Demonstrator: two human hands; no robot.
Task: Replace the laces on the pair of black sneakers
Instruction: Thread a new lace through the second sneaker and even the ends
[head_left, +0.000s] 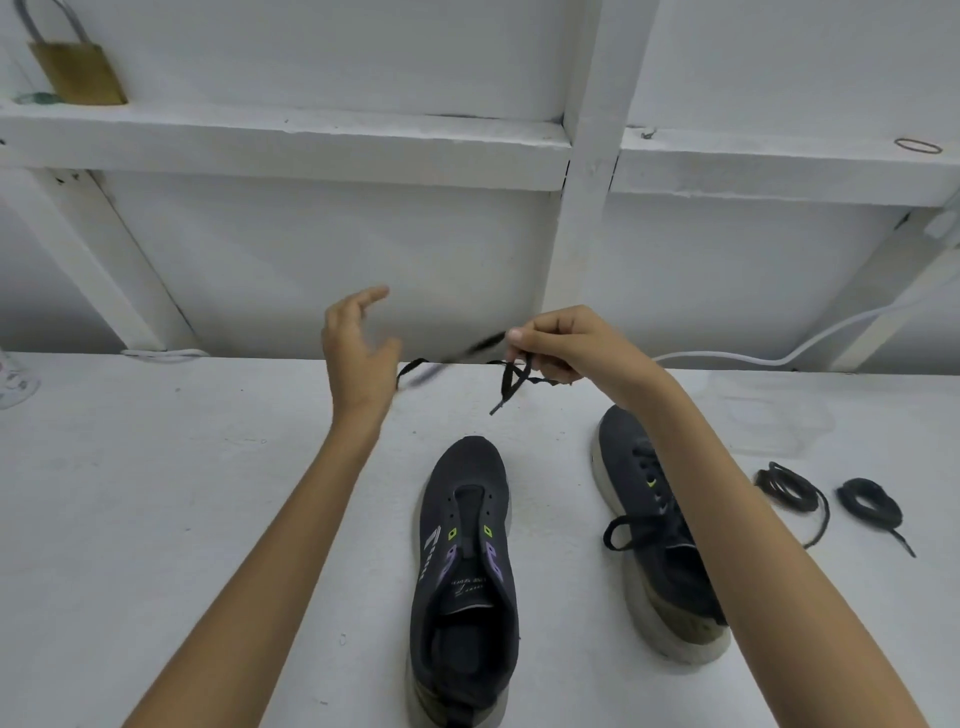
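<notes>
A black sneaker with bare eyelets and no lace stands toe-away in the middle of the white table. A second black sneaker, still laced, stands to its right, partly behind my right forearm. My right hand is raised above the table's far edge and pinches a loose black lace whose ends dangle down. Part of this lace stretches, blurred, toward my left hand. The left hand is raised with fingers spread and relaxed; the lace passes close by its palm.
Two coiled black laces lie on the table at the right. Behind is a white wooden frame with a ledge holding a brass padlock and a rubber band. A white cable runs along the far right edge.
</notes>
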